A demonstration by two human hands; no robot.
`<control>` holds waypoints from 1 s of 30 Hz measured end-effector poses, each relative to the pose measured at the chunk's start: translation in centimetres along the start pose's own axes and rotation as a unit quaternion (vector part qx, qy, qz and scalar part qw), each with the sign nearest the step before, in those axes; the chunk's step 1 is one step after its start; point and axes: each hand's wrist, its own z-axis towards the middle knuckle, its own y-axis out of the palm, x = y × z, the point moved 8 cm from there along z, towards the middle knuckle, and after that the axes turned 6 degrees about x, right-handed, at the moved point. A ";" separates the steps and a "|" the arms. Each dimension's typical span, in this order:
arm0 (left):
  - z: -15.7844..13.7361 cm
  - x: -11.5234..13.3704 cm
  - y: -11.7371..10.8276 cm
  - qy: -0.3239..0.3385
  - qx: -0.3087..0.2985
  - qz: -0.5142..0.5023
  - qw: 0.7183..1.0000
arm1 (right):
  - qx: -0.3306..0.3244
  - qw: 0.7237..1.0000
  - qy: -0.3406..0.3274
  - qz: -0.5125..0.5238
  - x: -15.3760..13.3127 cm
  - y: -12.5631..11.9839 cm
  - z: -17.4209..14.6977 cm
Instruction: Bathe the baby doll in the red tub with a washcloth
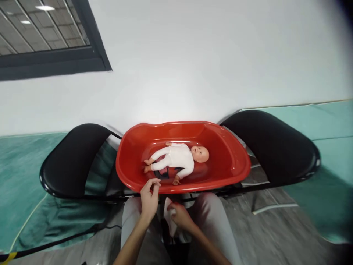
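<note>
A baby doll in a white suit lies on its back in a red baby bathtub, its head to the right and its feet to the left. My left hand is at the tub's near rim, close to the doll's feet, with thumb and fingers curled together. Whether anything small sits between its fingertips is hidden. Below the rim, over my lap, my right hand is closed on a pale pinkish cloth that hangs down between my knees. Dark and pink shapes show on the tub floor beneath the doll.
The tub spans two black folding chairs, a left chair and a right chair. Behind stands a white wall with a barred window. Green sheeting lies at both sides, and a dark cable crosses the lower left.
</note>
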 end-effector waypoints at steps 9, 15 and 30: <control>-20.0 -9.8 2.9 -0.540 -0.076 -0.305 0.781 | 0.094 0.989 -0.090 0.064 -6.7 -2.0 -9.5; -18.9 -7.5 2.4 -0.490 -0.144 -0.479 0.714 | 0.013 0.991 -0.133 0.014 -9.0 1.1 -10.8; -18.2 -10.7 -3.2 -0.529 0.023 -0.488 0.694 | -0.106 0.983 -0.136 -0.055 -12.0 2.5 -15.8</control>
